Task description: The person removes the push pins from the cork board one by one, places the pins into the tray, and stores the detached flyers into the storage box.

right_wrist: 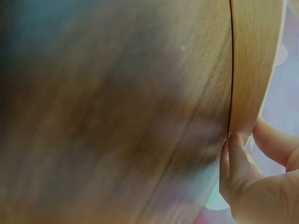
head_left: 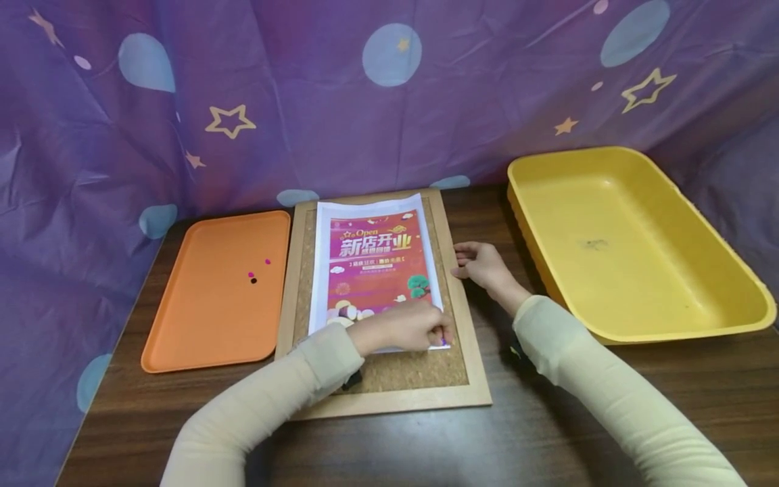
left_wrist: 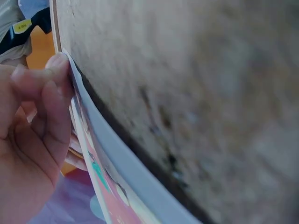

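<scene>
A printed poster with a white border lies on a wood-framed cork board. My left hand reaches across to the poster's lower right corner, its fingers curled. A small purple push pin shows at those fingertips, mostly hidden. In the left wrist view, thumb and fingers meet at the edge of the paper, which stands slightly off the cork. On the board's right side, my right hand grips the wooden frame, thumb on one side and fingers against the outer edge.
An orange tray left of the board carries a few small magenta and black pins. To the right stands a deep yellow bin. A purple patterned cloth hangs behind the dark wooden table.
</scene>
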The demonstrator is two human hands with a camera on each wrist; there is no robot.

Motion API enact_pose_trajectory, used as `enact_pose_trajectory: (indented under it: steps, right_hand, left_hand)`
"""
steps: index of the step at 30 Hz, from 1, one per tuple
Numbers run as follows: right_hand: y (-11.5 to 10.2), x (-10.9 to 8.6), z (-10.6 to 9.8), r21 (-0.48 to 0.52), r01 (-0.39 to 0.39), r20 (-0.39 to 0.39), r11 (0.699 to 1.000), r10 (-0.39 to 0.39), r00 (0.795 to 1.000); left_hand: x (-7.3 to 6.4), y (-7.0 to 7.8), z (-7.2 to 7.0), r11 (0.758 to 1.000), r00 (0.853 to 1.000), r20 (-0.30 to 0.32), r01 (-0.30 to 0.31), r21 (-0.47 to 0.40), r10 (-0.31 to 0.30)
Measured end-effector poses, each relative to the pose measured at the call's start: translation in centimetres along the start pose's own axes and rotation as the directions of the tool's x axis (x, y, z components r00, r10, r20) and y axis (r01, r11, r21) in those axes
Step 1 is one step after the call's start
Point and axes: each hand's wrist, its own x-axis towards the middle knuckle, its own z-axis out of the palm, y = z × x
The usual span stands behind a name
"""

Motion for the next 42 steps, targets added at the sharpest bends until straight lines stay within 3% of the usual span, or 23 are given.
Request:
enact_pose_trajectory:
  steps: [6,17,21,23,26,29,36,42]
  right_hand:
    - [0.1,0.2,-0.1,-0.001,0.006,-0.006,1.000,-0.006,1.000]
    - [-0.3,0.0,-0.3,0.000,-0.006,-0.011,1.000,0.006,1.000]
    - [-0.1,0.0,-0.4,-0.004,-0.006,-0.012,1.000,0.006,1.000]
    - [0.0,0.0,-0.4,-0.004,-0.008,-0.011,1.000,0.008,1.000]
    - [0.1,0.1,-0.4,-0.005,-0.009,-0.014,1.000,0.009,1.000]
    - [0.1,0.1,-0.4,-0.003,-0.009,-0.016,1.000,0.009,1.000]
    - [0.1,0.2,-0.1,0.014,0.002,-0.009,1.000,-0.002,1.000]
    - [-0.1,0.1,0.1,0.004,-0.012,-0.007,1.000,0.012,1.000]
  left_hand:
    - [-0.1,-0.1,0.0,0.995,0.999,0.035,0.016,-0.101,-0.013]
    - [0.1,0.7,-0.3,0.987,0.996,0.052,0.079,-0.137,-0.072]
    - [0.0,0.5,-0.1,0.959,0.997,0.054,0.072,-0.274,-0.059]
    - [0.0,0.4,0.1,0.933,0.997,0.052,0.071,-0.354,-0.056]
    - [-0.2,0.5,0.0,0.904,0.998,0.033,0.068,-0.423,-0.060]
    - [-0.8,0.9,-0.7,0.892,0.996,0.010,0.081,-0.444,-0.085]
    - [-3.2,1.1,-2.8,0.913,0.985,-0.120,0.069,-0.403,-0.128]
    - [-6.2,-0.1,-4.1,0.907,0.953,-0.234,0.083,-0.413,-0.193]
